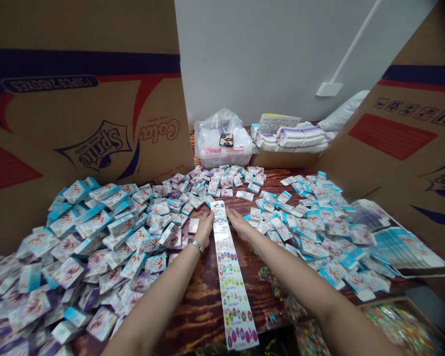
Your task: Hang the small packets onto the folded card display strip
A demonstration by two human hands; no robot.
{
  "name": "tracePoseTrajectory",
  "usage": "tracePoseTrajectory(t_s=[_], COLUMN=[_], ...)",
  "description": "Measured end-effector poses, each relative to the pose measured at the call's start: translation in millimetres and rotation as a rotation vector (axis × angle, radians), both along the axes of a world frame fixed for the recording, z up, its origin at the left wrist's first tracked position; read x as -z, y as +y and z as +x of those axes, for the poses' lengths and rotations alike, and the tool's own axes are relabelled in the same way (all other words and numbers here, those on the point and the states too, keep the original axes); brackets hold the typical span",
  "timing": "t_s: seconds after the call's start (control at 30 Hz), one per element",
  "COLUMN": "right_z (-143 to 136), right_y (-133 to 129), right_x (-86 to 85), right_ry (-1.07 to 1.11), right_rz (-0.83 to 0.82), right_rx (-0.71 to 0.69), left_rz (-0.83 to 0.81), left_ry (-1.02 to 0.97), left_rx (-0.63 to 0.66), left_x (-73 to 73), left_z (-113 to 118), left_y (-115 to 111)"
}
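Observation:
A long strip of nail stickers (232,284) runs away from me down the middle of the table, its rows printed with small coloured ovals. At its far end, my left hand (206,228), with a metal bracelet on the wrist, pinches the left edge. Opposite it, my right hand (239,223) has its fingers closed at the right edge of the same end. The fingertips are small in view and partly hidden. Small blue, purple and white boxes with a hand picture form a large heap (107,222) left of my arms and another pile (311,222) on the right.
Tall cardboard cartons stand at left (96,109) and right (404,128). Against the wall are a bagged plastic tub (226,155) and a low box of flat packs (287,159). Printed sheets (411,249) lie at right, above a tray of colourful packets (402,324).

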State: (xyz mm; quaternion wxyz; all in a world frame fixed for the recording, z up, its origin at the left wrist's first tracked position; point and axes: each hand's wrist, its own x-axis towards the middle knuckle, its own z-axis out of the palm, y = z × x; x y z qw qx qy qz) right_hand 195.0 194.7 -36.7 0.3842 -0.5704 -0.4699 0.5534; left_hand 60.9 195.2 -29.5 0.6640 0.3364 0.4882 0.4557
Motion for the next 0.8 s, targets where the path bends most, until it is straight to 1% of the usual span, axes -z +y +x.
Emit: tracePoseTrajectory(t_s=[0.1,0.27,0.4,0.5,0.6,0.7,0.73,0.8], right_z=[3.5,8.2,6.4,16.7,45.6,84.7,96.5,114.4], right_y=[8.2,6.9,9.0,11.8,14.4,9.1,4.7,-6.3], right_x=[1.5,-3.8,-8.7,-20.6,-41.5,-60.5,-64.1,-66.0], right_ry=[0.037,0.008,-0.112,-0.267,-0.466,-0.705,-0.786,-0.929], right_rz=[-0.034,-0.021,0.043,0.119,0.224,0.299,0.309,0.316], right_rx=[-0.036,-0.099,-0.166,-0.218,-0.281,-0.315,-0.326,-0.374], left_rz=[-0.02,-0.017,0.016,0.05,0.094,0.149,0.161,0.186], left_ry=[-0.01,-0.004,0.019,0.051,0.114,0.194,0.216,0.264], left_rx=[0.038,0.065,0.071,0.066,0.042,0.019,0.02,0.022], left_x=[-0.9,-4.0,-5.9,-8.6,-17.1,-32.0,-37.2,-45.5], left_z=[2.4,0.0,-0.1,-1.0,-7.9,-20.8,-25.2,-32.8], left_y=[2.5,1.6,1.7,-5.6,-25.0,-55.6,-67.5,-92.0])
